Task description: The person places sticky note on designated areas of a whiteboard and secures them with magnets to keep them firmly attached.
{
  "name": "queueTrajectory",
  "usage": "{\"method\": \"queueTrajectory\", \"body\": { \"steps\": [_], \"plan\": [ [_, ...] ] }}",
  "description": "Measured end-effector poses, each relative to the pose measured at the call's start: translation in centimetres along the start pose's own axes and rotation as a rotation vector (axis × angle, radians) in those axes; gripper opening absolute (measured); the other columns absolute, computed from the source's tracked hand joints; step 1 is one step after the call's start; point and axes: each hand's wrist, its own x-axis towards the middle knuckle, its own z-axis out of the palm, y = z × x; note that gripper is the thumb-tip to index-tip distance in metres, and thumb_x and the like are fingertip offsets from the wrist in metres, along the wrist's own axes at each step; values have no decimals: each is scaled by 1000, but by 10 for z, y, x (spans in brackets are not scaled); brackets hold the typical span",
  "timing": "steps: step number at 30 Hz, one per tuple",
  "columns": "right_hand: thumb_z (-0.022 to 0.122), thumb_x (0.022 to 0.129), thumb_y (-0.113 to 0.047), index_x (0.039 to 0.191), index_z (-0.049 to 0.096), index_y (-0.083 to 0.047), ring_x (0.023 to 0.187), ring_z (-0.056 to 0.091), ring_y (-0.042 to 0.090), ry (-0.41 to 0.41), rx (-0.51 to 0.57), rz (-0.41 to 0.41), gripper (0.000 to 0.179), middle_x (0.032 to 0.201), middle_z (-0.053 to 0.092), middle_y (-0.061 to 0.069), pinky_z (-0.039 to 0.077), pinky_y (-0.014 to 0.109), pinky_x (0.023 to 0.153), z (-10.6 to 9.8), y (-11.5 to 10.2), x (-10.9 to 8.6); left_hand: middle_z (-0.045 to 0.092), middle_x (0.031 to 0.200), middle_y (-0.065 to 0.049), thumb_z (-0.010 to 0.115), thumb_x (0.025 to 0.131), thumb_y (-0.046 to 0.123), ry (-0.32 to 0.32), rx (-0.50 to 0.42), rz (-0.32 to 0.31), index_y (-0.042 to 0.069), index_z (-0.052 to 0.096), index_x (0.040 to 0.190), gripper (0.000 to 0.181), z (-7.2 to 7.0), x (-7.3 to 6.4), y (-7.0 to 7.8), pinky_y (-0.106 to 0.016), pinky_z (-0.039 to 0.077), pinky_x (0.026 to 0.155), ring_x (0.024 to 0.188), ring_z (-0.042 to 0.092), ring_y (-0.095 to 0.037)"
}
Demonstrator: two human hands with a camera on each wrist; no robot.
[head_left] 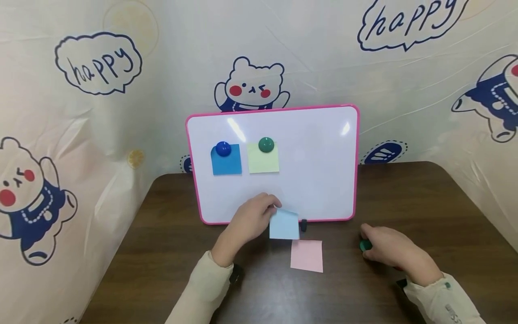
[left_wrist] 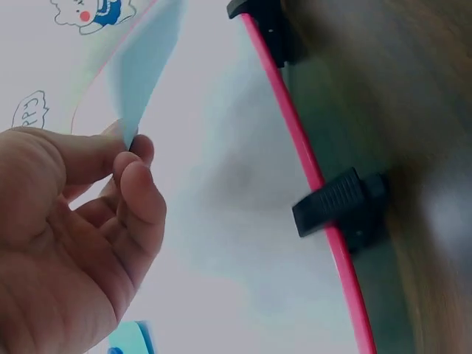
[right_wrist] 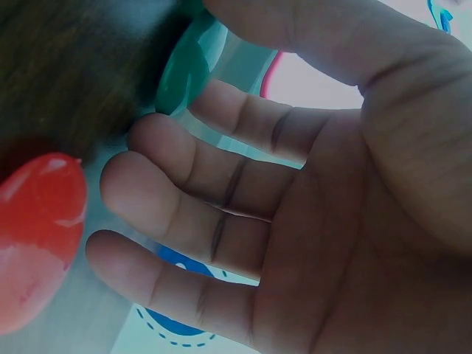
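Note:
My left hand pinches a light-blue sticky note by its upper left corner, in front of the whiteboard's lower edge. In the left wrist view, thumb and fingertips meet on the note. Over the table at right, my right hand has thumb and forefinger on a round green magnet. A red magnet lies near its other fingers in the right wrist view. On the whiteboard, a blue magnet sits on a blue note, a green magnet on a pale-green note.
A pink sticky note lies on the dark wooden table, just below the light-blue note. Black clips grip the board's pink lower frame. A printed curtain hangs behind the board and down both sides.

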Motion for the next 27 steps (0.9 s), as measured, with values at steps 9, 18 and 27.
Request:
{"method": "queueTrajectory", "body": {
  "steps": [9, 18, 27],
  "plan": [
    [81, 83, -16, 97, 53, -10, 69, 46, 19, 9, -4, -3, 32, 75, 49, 0, 43, 37, 63, 1, 0, 0, 66, 111, -3, 64, 99, 8, 147, -156, -2, 12, 71, 114, 17, -2, 11, 6, -38, 52, 90, 96, 59, -20],
    [81, 83, -16, 96, 53, -10, 69, 47, 19, 6, 1, 8, 32, 75, 49, 0, 42, 37, 63, 1, 0, 0, 65, 107, -1, 63, 101, 12, 284, -261, -38, 11, 71, 113, 15, 0, 24, 15, -38, 53, 87, 95, 58, -20],
    [81, 83, -15, 98, 53, -9, 69, 46, 19, 8, 13, 4, 32, 75, 49, 1, 43, 37, 63, 1, 0, 0, 67, 101, 0, 67, 99, 17, 467, -247, -31, 11, 74, 110, 14, -4, 48, 32, -31, 54, 74, 86, 59, -16]
  ]
}}
